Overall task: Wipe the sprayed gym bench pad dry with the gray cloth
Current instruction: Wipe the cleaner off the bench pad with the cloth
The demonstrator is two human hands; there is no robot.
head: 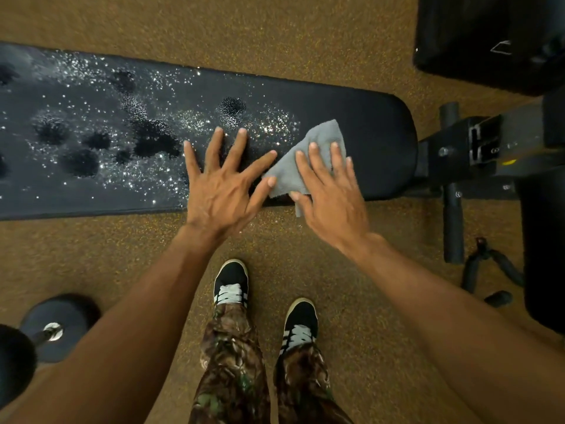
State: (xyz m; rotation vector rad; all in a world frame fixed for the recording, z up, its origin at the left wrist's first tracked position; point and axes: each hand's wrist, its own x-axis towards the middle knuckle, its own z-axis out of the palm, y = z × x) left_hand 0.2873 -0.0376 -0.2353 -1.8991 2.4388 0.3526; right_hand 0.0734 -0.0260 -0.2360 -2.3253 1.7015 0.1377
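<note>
Head view: your right hand lays straight, spread fingers on the crumpled gray cloth at the right end of the black padded bench pad; your left hand rests splayed wide alongside.

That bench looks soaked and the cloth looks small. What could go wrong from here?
The gray cloth covers little of the bench pad, while droplets spread far to the left; it may soak through and just smear. The bare left hand rests flat beside that wet area and could slip or leave marks. Stepping left along the pad risks tripping on the dumbbell on the floor.
</note>
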